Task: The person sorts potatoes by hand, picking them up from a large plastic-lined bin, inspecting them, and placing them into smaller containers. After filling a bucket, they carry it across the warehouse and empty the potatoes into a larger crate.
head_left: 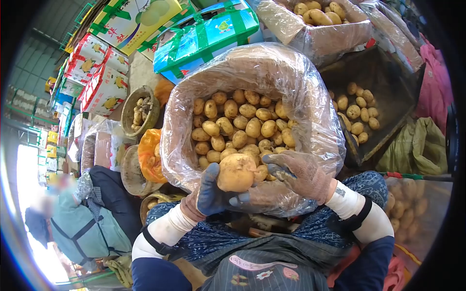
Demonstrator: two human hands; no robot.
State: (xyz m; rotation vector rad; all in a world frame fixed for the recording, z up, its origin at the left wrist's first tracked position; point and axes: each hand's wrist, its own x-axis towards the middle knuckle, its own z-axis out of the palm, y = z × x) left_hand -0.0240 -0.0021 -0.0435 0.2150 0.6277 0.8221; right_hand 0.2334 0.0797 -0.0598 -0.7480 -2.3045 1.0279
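Observation:
My left hand [209, 193], in a blue-and-brown work glove, is closed around a large potato [235, 173] with a small knob on its right side. To the right of that potato is my right hand [302, 174], gloved the same way, fingers stretched out and holding nothing I can see. Both hands are over the near edge of a cardboard box [316, 114] lined with clear plastic. Many smaller potatoes [240, 121] fill the bottom of this box.
A dark scoop-like container [388, 82] with loose potatoes lies to the right. Another box [335, 41] of potatoes stands behind. Baskets [154, 111] and an orange bag [148, 155] are at left, below stacked cartons [104, 89]. Another person [82, 218] sits at far left.

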